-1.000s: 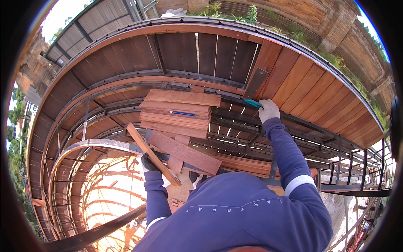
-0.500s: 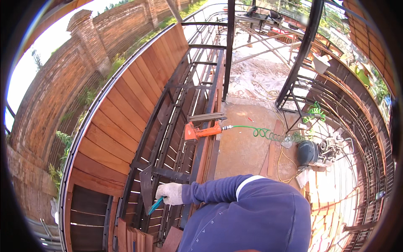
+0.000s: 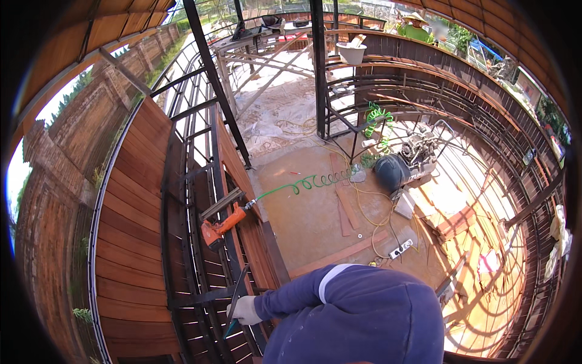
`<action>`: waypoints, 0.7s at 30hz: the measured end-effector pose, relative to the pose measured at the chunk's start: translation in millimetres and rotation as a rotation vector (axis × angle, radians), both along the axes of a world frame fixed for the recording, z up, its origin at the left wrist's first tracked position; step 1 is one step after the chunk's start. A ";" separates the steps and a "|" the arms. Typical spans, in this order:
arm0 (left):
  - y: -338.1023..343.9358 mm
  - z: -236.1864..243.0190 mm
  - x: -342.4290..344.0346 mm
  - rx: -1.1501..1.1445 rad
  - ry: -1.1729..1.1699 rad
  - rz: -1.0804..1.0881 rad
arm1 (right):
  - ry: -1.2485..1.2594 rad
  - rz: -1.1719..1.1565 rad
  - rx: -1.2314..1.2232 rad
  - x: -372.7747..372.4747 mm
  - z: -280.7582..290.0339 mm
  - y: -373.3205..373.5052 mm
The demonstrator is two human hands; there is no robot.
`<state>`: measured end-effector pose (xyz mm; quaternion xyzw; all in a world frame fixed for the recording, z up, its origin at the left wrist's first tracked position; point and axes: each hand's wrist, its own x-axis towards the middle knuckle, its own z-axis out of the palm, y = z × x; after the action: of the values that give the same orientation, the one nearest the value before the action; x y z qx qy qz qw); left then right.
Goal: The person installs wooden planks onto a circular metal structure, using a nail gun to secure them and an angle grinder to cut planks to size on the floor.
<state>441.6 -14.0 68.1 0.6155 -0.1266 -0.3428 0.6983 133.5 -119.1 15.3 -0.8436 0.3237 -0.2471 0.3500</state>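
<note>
My right hand [image 3: 244,310], in a pale work glove, reaches left across the lower middle, its blue sleeve covering the arm. It is closed on a tool with a teal handle [image 3: 231,328] and a dark flat blade [image 3: 238,290], seen nearly edge-on; its exact kind I cannot make out. Hand and tool are over the dark metal bench frame [image 3: 203,297]. Farther along, an orange nail gun [image 3: 222,227] rests on this frame, joined to a green coiled air hose [image 3: 303,182]. My left hand is out of view.
Reddish wooden slats [image 3: 130,261] line the left side. An air compressor [image 3: 397,170] stands on the floor near a power strip [image 3: 401,248], cords and loose boards [image 3: 345,200]. Dark steel posts [image 3: 319,73] rise ahead. A bucket [image 3: 351,53] and a person in green [image 3: 416,30] are beyond.
My view has swung right, so the bench and nail gun sit farther left and more floor shows. My right hand still grips the tool, whose blade has turned edge-on.
</note>
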 end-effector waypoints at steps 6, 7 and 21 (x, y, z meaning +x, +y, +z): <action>170.2 -17.7 214.5 -0.186 0.324 0.382 | 0.071 -0.045 -0.081 4.8 22.6 3.1; 152.5 -26.9 210.5 -0.148 0.187 0.395 | -0.052 -0.087 -0.133 -0.9 13.7 0.4; 139.9 -40.7 216.0 -0.188 0.566 0.989 | -0.024 -0.013 -0.214 13.4 13.9 4.8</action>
<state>657.6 125.9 27.4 0.4214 0.3378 -0.1143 0.8338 146.9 -114.3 29.2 -0.8710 0.2967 -0.2925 0.2603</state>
